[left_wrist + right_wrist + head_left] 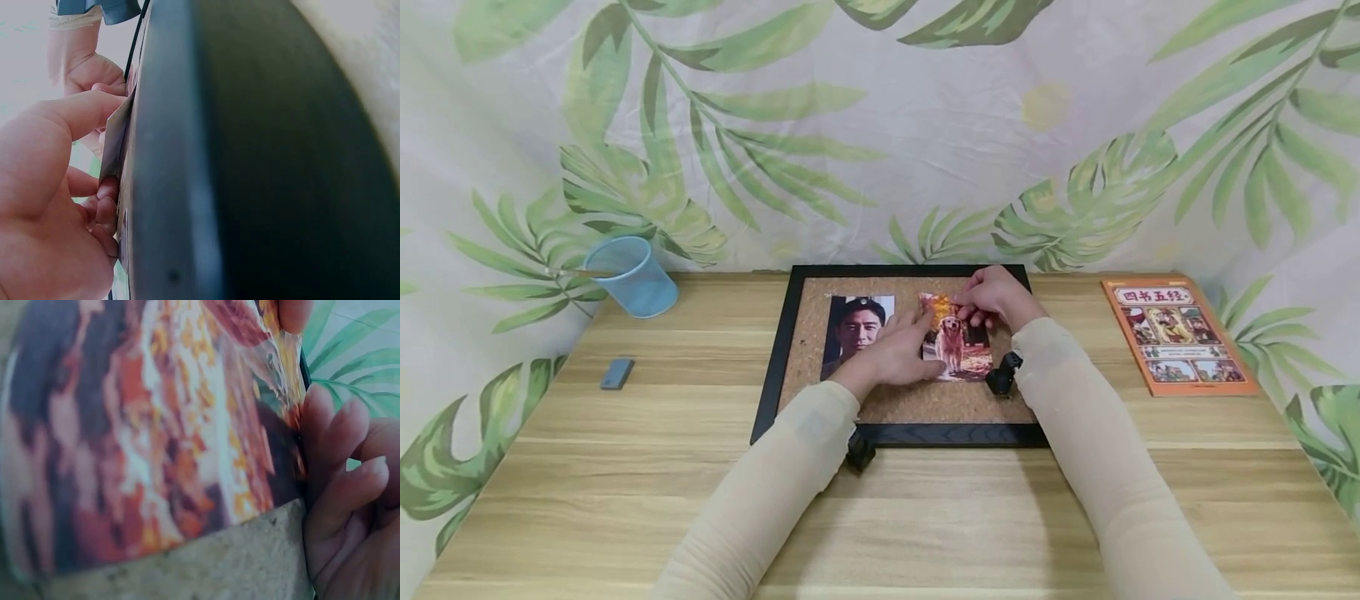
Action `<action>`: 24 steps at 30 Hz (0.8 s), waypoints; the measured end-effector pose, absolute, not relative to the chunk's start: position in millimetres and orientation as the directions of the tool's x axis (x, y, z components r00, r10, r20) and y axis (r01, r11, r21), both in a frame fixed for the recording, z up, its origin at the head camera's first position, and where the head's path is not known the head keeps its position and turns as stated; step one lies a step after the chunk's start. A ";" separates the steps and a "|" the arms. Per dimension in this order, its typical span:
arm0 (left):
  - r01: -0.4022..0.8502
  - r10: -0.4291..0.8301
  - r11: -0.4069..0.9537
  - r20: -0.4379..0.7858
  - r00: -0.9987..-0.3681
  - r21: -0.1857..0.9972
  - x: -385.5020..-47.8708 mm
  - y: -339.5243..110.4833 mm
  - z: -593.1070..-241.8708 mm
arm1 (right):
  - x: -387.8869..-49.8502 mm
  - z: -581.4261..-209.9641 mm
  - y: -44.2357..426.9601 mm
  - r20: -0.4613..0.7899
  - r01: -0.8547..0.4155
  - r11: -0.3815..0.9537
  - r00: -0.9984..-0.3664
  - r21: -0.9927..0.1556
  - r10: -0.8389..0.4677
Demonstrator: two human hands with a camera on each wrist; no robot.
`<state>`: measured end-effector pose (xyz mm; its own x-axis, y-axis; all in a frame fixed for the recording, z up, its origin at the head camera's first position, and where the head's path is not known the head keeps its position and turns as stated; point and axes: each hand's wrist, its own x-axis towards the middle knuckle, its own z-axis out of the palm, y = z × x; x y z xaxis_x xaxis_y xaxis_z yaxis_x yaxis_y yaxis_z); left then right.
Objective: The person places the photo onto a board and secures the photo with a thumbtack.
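Note:
A photo of a golden dog among autumn leaves (953,342) lies over the cork board (910,408), its left side raised off the cork in the left wrist view. My left hand (898,348) holds that side, thumb across the lower part and fingers along the left edge. At the photo's top, my right hand (992,296) pinches with thumb and forefinger, its other fingers (347,481) curled. Whether a small item sits in this pinch is hidden. Beside it, a portrait photo (859,325) has a pin (863,302) at its top; my left hand partly covers it.
The board's black frame (955,435) rests on a wooden table (925,517). A blue mesh cup (638,279) lies tipped at the back left, near a small blue-grey block (617,374). On the right is an orange book (1180,337). A leaf-print curtain (925,150) hangs behind.

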<state>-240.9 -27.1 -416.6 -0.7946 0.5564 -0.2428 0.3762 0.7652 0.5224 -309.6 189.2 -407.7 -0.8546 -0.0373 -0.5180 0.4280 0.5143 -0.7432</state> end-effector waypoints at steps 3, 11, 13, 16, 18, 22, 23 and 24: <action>0.384 0.556 0.767 -0.235 -0.797 0.514 -240.1 -26.7 -414.1 | -309.9 -406.9 189.1 -0.513 0.428 0.509 -0.858 -0.747 -0.031; 0.413 0.522 0.812 -0.195 -0.831 0.413 -231.3 -25.9 -410.7 | -305.2 -412.1 190.6 -0.472 0.389 0.468 -0.879 -0.794 -0.070; 0.424 0.516 0.823 -0.183 -0.837 0.378 -228.6 -26.2 -410.9 | -301.2 -412.5 192.7 -0.457 0.371 0.452 -0.885 -0.811 -0.095; 0.435 0.517 0.821 -0.162 -0.840 0.369 -226.4 -28.6 -408.9 | -293.9 -408.9 197.6 -0.437 0.348 0.419 -0.889 -0.839 -0.138; 0.438 0.521 0.812 -0.142 -0.842 0.385 -225.3 -33.2 -404.4 | -288.8 -404.9 202.0 -0.427 0.338 0.393 -0.889 -0.855 -0.164; 0.411 0.517 0.766 -0.093 -0.851 0.494 -222.8 -49.9 -393.5 | -276.1 -395.4 213.4 -0.394 0.308 0.368 -0.900 -0.877 -0.187; 0.409 0.517 0.750 -0.075 -0.853 0.520 -222.1 -55.0 -390.9 | -272.0 -393.0 216.3 -0.376 0.287 0.377 -0.907 -0.881 -0.189; 0.407 0.518 0.731 -0.056 -0.854 0.548 -221.2 -60.7 -388.2 | -267.2 -390.2 218.9 -0.356 0.263 0.392 -0.915 -0.882 -0.188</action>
